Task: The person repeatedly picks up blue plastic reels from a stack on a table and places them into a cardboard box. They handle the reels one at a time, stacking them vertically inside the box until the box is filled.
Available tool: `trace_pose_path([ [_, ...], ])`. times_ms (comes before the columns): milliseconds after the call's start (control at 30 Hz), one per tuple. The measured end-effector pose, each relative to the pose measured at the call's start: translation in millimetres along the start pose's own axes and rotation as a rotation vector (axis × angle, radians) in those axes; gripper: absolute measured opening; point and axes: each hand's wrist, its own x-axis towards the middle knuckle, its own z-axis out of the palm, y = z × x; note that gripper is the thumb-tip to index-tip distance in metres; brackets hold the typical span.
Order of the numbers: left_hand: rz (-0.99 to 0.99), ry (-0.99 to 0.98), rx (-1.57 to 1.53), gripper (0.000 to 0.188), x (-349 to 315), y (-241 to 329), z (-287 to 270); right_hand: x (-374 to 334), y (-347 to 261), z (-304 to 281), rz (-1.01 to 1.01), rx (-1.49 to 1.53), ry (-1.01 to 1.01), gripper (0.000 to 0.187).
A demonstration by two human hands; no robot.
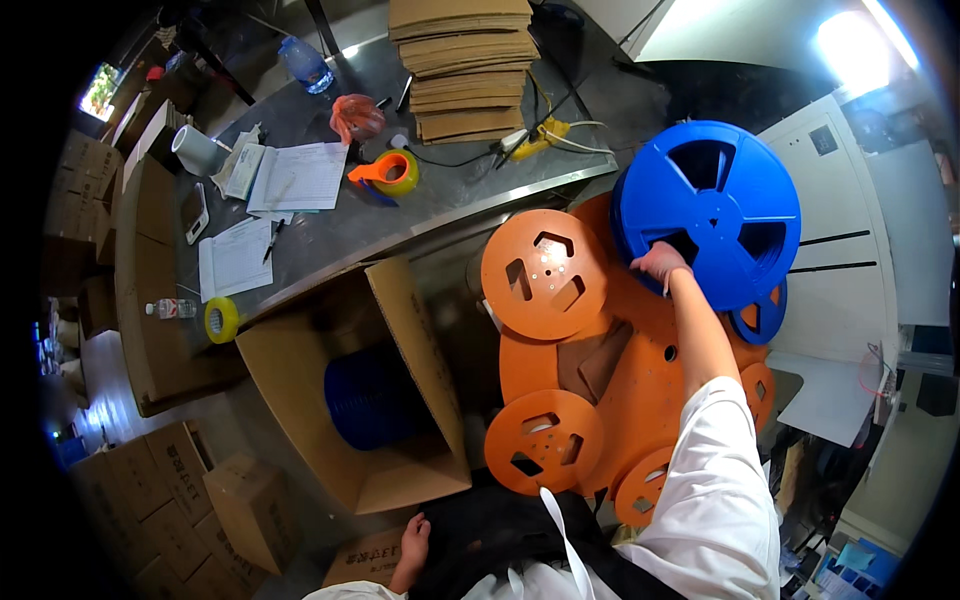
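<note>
A stack of blue plastic reels (745, 207) with wedge-shaped cutouts stands at the right, on an orange machine (637, 395). My right hand (662, 264) reaches up to it and grips the top reel at its lower-left cutout; some fingertips are hidden inside. At the lower middle, close to my body, my left hand (414, 543) hangs with curled fingers and shows nothing in them. Ahead of it an open cardboard box (300, 395) holds more blue reels (372, 398). Orange discs (545, 274) with cutouts sit on the machine's left side.
A metal table (440, 190) carries stacked flat cardboard (465, 75), a tape dispenser (390, 175), papers (298, 178), a yellow tape roll (221, 320) and a water bottle (306, 66). Closed cartons (165, 490) stand at lower left. A smaller blue reel (762, 318) shows below the stack.
</note>
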Motion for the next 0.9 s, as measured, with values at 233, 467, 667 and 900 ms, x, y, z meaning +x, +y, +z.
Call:
trace_pose_path([
  [233, -0.051, -0.057, -0.131, 0.04, 26, -12, -24, -129, -11, 1, -0.034, 0.244, 0.005, 0.054],
  [467, 0.033, -0.103, -0.02, 0.04, 42, -12, -62, -319, -25, -20, -0.125, 1.424, -0.137, 0.036],
  [667, 0.369, 0.004, -0.039, 0.04, 29, 58, -115, -443, -69, 90, -0.424, 1.997, -0.437, 0.059],
  [900, 0.613, 0.17, -0.462, 0.035, -25, 156, -173, -504, -88, 192, -0.656, 2.344, -0.772, 0.056],
])
